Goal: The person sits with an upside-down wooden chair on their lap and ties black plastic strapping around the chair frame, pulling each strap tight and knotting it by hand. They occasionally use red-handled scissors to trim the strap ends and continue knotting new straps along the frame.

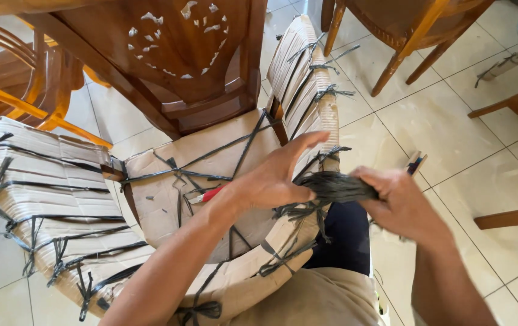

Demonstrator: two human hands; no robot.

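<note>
Left hand (280,175): fingers spread, pinching the black twine (331,187) at the chair's front edge
Right hand (401,202): clenched around the twine bundle
Chair (168,193): cardboard-wrapped, mostly tied; front tie unfinished
Seat: red-handled tool (207,195)

Bright even daylight, soft sheen on floor tiles (452,121), faint shadows, slight motion blur, wide-angle edge bending

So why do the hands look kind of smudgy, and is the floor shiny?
In the head view, the right hand and the dark bundle of strands it grips are smeared by motion blur; the left hand is a little soft too. The tiled floor is evenly daylit with a mild sheen and soft shadows under the chairs.
</note>
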